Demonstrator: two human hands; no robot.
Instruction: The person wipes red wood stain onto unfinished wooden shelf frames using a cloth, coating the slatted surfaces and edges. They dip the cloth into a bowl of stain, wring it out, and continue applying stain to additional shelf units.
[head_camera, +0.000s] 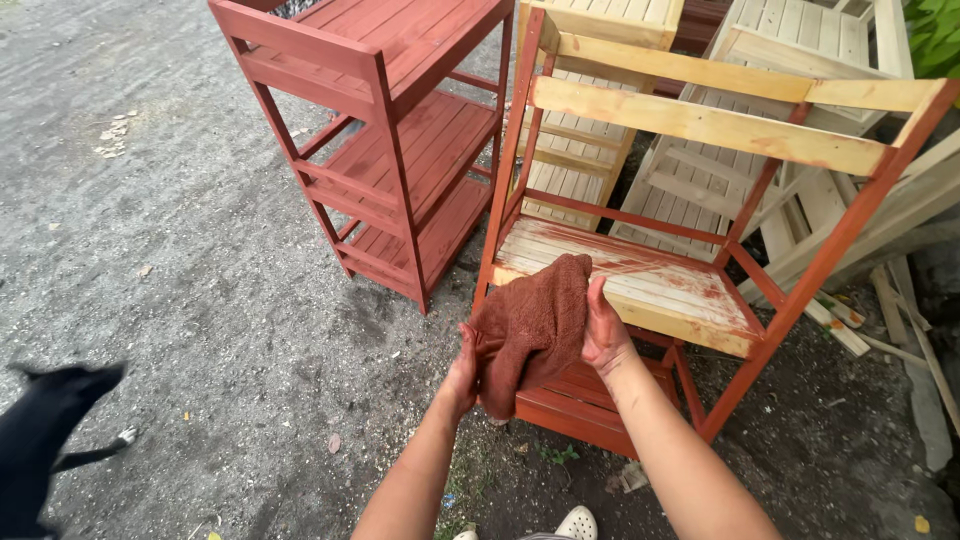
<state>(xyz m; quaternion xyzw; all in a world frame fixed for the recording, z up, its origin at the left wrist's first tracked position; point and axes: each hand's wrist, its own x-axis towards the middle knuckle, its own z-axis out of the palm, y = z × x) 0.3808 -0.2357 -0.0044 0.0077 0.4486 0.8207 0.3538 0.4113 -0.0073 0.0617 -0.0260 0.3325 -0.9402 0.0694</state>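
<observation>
Nearest: toe of a white shoe (577, 522) at bottom edge, on gravel ground (200, 250).

L hand (463, 372): stain-smeared, fingers curled into lower left edge of rust-brown cloth (533, 325), pinching it. R hand (604, 330): thumb and fingers closed on cloth's right edge, also stained. Cloth hangs bunched btwn both hands, in front of the front edge of the half-stained rack (700, 250), approx. level w/ its middle shelf (640, 285). Shelf slats: pale wood w/ red-brown smears; rack uprights stained red-brown, top rails bare.

Left edge: black animal (50, 430), blurred, on the gravel.

Further back, left of the half-stained rack: fully stained three-shelf rack (390, 130). Behind, right: unpainted racks (760, 100), some tilted. Loose laths (900, 320) on ground at far right.
</observation>
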